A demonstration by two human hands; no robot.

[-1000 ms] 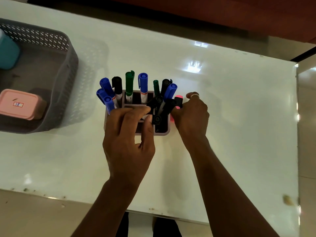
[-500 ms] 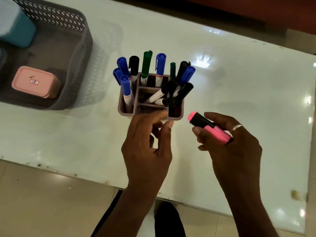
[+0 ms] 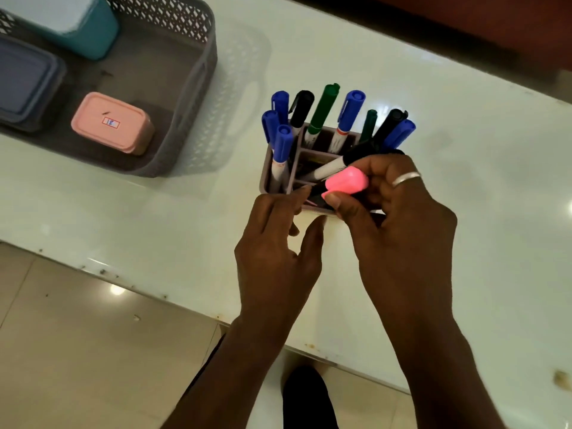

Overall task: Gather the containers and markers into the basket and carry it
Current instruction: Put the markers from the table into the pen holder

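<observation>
A mauve marker holder (image 3: 265, 178) stands on the white table, filled with several blue, black and green markers (image 3: 323, 108). My right hand (image 3: 399, 218) grips a pink highlighter (image 3: 346, 181) and holds it tip-down over the holder's front compartment. My left hand (image 3: 275, 243) touches the holder's near edge, fingers apart, holding nothing. The grey perforated basket (image 3: 198, 82) sits at the upper left with a pink container (image 3: 113, 122), a teal container (image 3: 77, 23) and a blue-grey container (image 3: 24, 82) inside.
The white table (image 3: 464, 150) stretches to the right and behind the holder. Its near edge (image 3: 154, 292) runs diagonally, with tiled floor below. A dark shoe (image 3: 306, 394) shows under the edge. A small brown stain (image 3: 561, 379) marks the table's near right corner.
My right hand picked the pink highlighter up off the table right of the holder, turned it, and brought it over the holder's front compartment. The left hand stayed at the holder's near edge.
</observation>
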